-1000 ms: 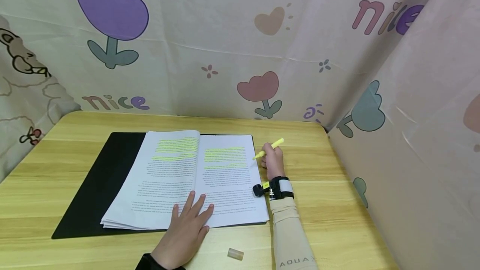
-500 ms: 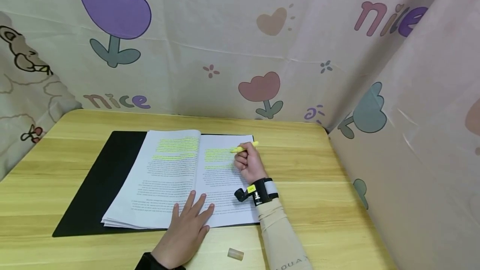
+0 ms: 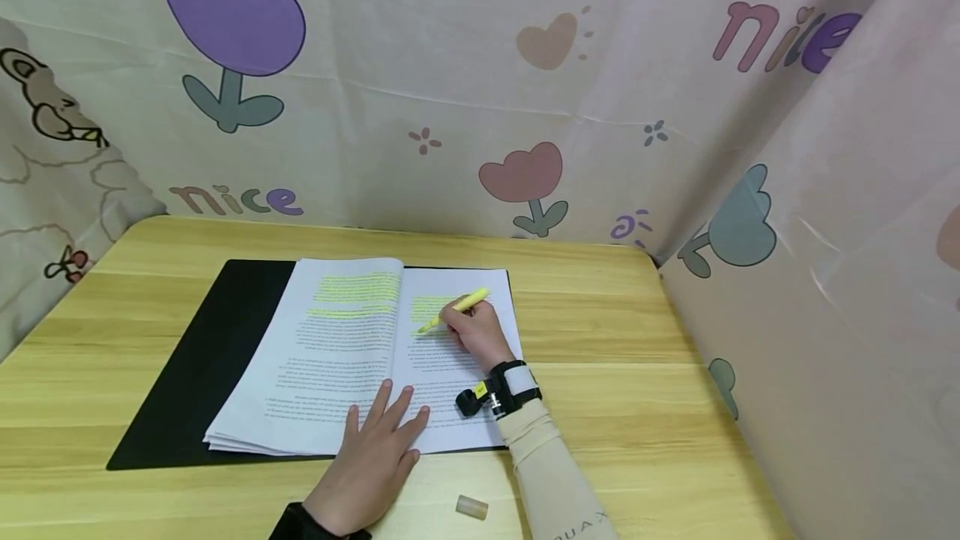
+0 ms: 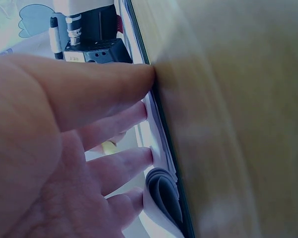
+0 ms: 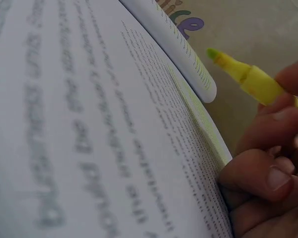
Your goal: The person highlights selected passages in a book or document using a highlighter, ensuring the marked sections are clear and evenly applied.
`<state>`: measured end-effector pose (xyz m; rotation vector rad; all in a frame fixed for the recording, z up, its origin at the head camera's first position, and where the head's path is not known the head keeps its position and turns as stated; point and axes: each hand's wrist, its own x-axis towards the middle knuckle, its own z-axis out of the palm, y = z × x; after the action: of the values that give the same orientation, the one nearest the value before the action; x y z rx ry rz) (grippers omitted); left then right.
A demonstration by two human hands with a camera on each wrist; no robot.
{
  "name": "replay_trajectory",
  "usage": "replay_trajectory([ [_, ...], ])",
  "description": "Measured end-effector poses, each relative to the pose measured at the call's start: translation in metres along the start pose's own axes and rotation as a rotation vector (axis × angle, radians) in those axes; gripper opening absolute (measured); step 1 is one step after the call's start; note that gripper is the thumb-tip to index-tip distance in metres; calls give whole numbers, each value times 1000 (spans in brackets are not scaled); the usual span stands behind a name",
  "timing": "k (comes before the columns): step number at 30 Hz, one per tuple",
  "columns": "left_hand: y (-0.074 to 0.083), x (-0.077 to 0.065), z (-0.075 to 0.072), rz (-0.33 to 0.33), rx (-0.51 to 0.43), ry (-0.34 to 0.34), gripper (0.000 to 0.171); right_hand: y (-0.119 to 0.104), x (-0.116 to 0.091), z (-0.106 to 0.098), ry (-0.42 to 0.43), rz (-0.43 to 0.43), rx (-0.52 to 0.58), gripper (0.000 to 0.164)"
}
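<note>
My right hand point(image 3: 478, 333) pinches a yellow highlighter point(image 3: 471, 300) over the right-hand page, its tip pointing left toward the printed lines. In the right wrist view the uncapped highlighter point(image 5: 260, 85) sits between thumb and fingers, its green-yellow tip raised above the paper. Spread fingers of my left hand point(image 3: 371, 461) rest on the lower edge of the open printed pages point(image 3: 337, 382), near the fold. The left wrist view shows the left hand's fingers point(image 4: 109, 87) lying straight along the paper edge. Yellow bands mark the upper lines of both pages.
Under the pages lies a black folder point(image 3: 198, 373), spread to the left. A small translucent cap point(image 3: 472, 507) lies on the wooden table point(image 3: 615, 407) near the front. Patterned fabric point(image 3: 420, 65) hangs behind the table and at both sides.
My right hand has carried the highlighter left, from beyond the page's right edge to over the inner part of the right-hand page. The left hand stays in place.
</note>
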<state>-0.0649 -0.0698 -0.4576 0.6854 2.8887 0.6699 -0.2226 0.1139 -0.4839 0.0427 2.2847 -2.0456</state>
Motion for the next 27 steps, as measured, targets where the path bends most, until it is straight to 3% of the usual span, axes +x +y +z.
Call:
replay_trajectory([
  [8, 0, 0, 0, -2, -2, -9, 44, 0, -2, -2, -86, -21, -114, 21],
  [18, 1, 0, -1, -7, -2, -11, 44, -1, -1, -3, -107, -24, -109, 20],
  [27, 3, 0, -1, -3, 4, -6, 43, -3, -2, -5, -127, -56, -180, 16],
])
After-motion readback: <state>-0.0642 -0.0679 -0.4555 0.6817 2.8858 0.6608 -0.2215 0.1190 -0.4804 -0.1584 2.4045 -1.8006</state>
